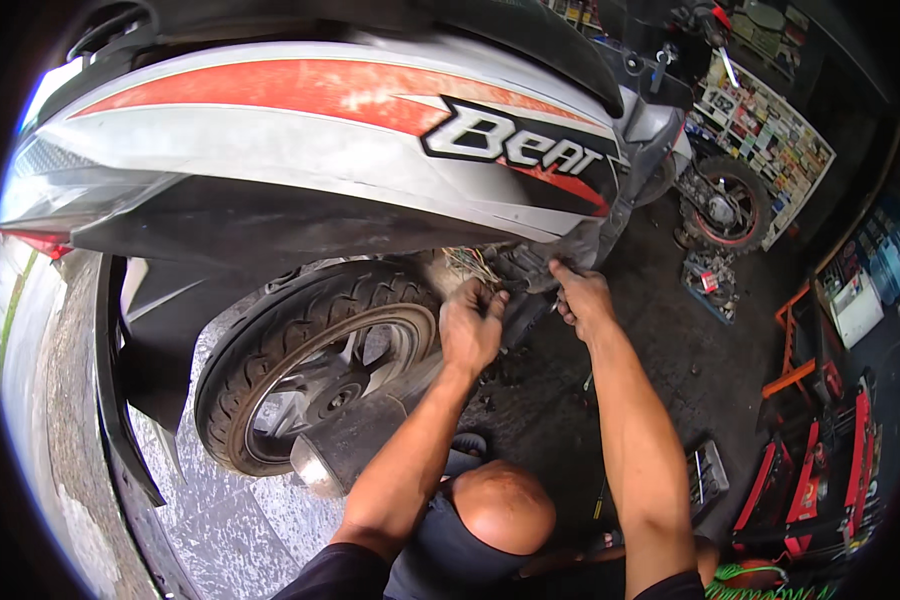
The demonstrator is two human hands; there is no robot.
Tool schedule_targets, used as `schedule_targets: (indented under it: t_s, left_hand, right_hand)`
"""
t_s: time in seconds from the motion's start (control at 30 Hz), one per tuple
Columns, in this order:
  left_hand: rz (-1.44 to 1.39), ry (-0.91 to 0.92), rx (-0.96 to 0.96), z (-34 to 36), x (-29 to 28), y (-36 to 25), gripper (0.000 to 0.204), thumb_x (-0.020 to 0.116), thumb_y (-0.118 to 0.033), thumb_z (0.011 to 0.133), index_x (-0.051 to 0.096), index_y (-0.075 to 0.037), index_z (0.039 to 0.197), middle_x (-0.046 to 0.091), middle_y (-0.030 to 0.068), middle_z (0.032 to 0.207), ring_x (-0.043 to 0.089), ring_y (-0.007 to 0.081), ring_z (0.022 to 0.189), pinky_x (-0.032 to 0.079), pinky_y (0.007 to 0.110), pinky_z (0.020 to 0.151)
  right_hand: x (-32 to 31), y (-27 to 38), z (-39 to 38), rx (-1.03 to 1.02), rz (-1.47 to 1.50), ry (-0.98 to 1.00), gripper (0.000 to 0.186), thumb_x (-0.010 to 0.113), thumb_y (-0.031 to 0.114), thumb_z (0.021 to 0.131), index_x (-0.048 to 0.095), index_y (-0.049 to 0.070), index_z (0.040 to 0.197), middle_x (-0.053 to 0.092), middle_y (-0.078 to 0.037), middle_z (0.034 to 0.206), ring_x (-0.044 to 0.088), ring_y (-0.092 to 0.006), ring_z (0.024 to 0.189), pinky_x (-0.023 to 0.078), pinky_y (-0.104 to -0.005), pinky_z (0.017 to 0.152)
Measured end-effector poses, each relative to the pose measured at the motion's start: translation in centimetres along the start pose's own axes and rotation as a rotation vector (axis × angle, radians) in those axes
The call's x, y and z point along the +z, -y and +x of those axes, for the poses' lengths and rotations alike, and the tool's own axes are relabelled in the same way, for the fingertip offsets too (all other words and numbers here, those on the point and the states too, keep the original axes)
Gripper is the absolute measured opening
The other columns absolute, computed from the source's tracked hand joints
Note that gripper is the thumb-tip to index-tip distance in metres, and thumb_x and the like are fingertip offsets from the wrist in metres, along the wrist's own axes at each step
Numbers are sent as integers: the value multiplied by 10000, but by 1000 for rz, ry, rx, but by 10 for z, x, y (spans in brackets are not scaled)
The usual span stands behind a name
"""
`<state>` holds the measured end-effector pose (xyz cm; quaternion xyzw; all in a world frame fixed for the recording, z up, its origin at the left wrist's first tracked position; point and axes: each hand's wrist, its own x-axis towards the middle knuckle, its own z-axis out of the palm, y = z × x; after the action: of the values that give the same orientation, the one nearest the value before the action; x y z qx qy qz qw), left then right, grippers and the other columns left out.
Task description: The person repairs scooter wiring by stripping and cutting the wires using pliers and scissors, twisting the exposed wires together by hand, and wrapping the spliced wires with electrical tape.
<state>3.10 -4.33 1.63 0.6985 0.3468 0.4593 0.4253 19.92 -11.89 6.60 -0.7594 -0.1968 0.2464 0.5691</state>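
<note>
A scooter with a white, orange and black side panel (300,150) fills the upper part of the head view. Below the panel's front lower corner, a bundle of thin coloured wires (470,263) hangs out. My left hand (472,325) is closed in a pinch just under these wires; what its fingertips hold is too small to make out. To its right, my right hand (584,302) has its fingers curled and its thumb against the dark underside of the scooter. Its grasp is hidden. The rear wheel (232,400) and the muffler (355,440) lie left of my left forearm.
My bent knee (500,505) is below the muffler. Red tool trays (805,490) and an orange metal stand (788,380) stand at the right. Farther back are another motorbike wheel (735,205), a tray of parts (710,285) and a sticker-covered board (770,140). Dark stained floor (660,340) lies between.
</note>
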Motion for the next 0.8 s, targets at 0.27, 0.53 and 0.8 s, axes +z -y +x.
schedule_targets:
  t_s: [0.27,0.53,0.8]
  left_hand:
    - [35,-34,-104,-3,2,6,320,820,-209,862,604,22,818,660,211,829,629,396,760,496,477,718]
    - [695,440,-23,52,-1,-74,674,620,-620,943,737,21,1115,716,275,1168,655,428,1184,516,487,1005]
    - [1090,990,128,92,26,-62,655,600,-554,962,671,-27,1345,637,196,1415,581,339,1358,474,438,1114]
  right_hand:
    - [26,-36,-54,-690,-440,-278,264,737,233,939,669,-15,878,687,-208,741,688,-397,663,506,-458,618]
    - [63,-59,-74,-682,-137,-397,172,691,187,975,685,16,994,731,-192,831,734,-387,772,553,-434,674]
    - [87,-72,-78,-572,-6,-386,195,700,213,963,700,45,1062,758,-185,957,722,-429,869,556,-485,759]
